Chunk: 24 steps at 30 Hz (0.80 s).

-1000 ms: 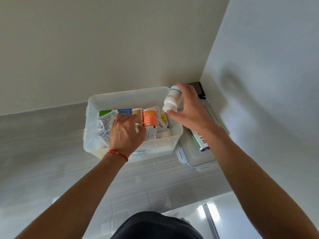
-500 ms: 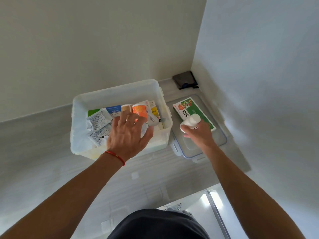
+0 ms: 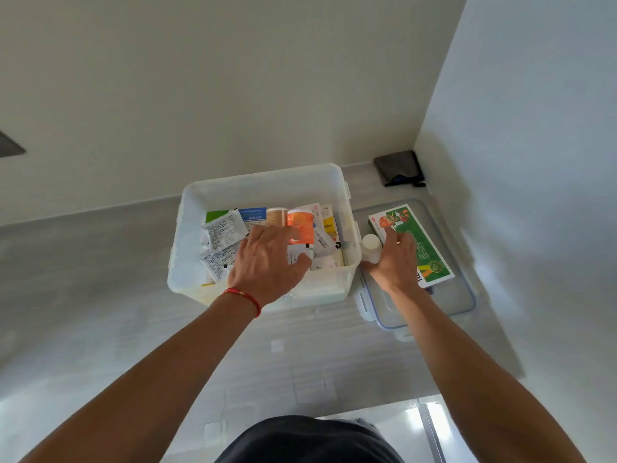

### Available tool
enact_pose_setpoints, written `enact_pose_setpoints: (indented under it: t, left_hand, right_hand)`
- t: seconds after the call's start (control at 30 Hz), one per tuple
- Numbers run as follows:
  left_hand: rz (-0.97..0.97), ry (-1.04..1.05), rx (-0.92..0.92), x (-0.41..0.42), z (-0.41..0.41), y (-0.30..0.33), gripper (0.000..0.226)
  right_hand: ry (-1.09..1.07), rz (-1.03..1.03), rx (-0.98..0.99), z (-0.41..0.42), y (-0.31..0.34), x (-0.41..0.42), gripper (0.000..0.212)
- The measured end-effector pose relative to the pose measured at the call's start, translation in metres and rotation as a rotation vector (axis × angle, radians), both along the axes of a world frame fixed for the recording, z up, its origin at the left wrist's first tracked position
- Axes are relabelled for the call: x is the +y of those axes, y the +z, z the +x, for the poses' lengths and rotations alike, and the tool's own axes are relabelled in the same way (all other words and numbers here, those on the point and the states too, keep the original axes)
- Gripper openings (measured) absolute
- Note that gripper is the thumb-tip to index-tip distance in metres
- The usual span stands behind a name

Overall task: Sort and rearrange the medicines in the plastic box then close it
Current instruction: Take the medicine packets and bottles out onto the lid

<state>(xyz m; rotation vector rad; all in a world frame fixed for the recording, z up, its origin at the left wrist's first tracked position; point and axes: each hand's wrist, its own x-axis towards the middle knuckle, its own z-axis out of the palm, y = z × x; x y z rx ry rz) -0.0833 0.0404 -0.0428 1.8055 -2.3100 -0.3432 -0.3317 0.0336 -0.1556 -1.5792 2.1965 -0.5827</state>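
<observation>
While the plastic box [image 3: 263, 185] stands open, its lid [image 3: 457, 302] lies right as a tray for the green carton [image 3: 422, 248]. Left hand [image 3: 267, 259] presses flat on sachets; right hand [image 3: 395, 259] grips the white bottle [image 3: 371, 247].

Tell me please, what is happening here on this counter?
A person is sorting medicines. The left hand reaches into the open plastic box, fingers spread over the packets and sachets inside. The right hand holds a white bottle upright on the box lid, which lies on the counter to the right of the box. A green medicine carton also lies on the lid. The box is not yet closed.
</observation>
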Motion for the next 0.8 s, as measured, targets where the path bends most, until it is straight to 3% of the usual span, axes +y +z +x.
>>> enact_pose_setpoints:
  t: [0.1,0.2,0.37,0.43,0.6,0.73,0.8]
  left_hand:
    - [0.127,0.016,0.115,-0.015,0.000,0.000,0.058]
    - [0.138,-0.060,0.134,-0.041,-0.014,0.003,0.062]
    - [0.197,-0.049,-0.193,-0.073,-0.043,0.001,0.056]
    - [0.176,-0.030,-0.216,-0.074,-0.047,-0.002,0.049]
    - [0.138,0.050,-0.024,-0.078,-0.039,0.007,0.038]
    - [0.183,0.093,0.255,-0.075,-0.024,0.032,0.046]
    - [0.074,0.102,0.352,-0.069,-0.020,0.045,0.043]
  right_hand:
    - [-0.048,-0.055,-0.240,-0.006,0.022,0.004,0.078]
    - [-0.050,-0.127,-0.334,-0.010,0.045,0.012,0.057]
    - [-0.072,-0.136,-0.373,-0.009,0.063,0.029,0.043]
    - [-0.080,-0.146,-0.402,-0.009,0.062,0.040,0.038]
    - [-0.134,-0.149,-0.488,-0.004,0.059,0.073,0.030]
    - [-0.180,-0.181,-0.536,0.001,0.068,0.088,0.023]
    - [-0.187,-0.214,-0.559,0.006,0.080,0.091,0.019]
